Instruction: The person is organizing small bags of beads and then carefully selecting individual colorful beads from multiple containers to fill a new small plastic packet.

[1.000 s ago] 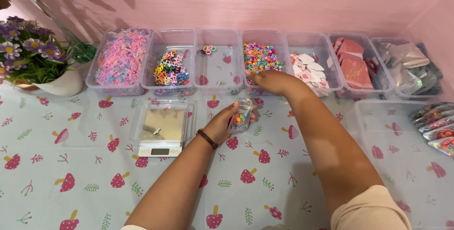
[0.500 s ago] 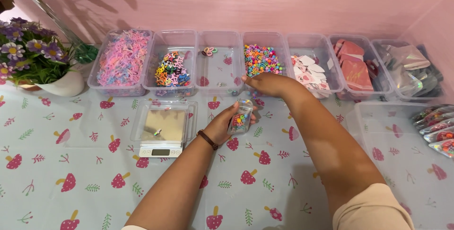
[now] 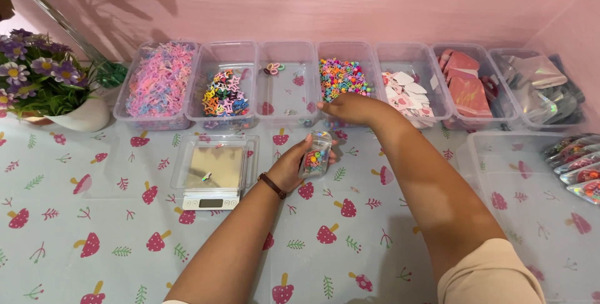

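Head view: left hand [image 3: 292, 168] gripping small clear bag [image 3: 315, 155] of multicoloured beads, right hand [image 3: 345, 108] loosely curled.

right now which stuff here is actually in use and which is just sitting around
In use:
left hand
small bag
right hand
bin of mixed beads

Sitting around:
scale
flower pot
bin of pink bits
filled bags

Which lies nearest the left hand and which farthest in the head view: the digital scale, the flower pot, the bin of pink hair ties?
From the left hand:
1. Digital scale, just to its left.
2. Bin of pink hair ties, back left in the row.
3. Flower pot, far left.
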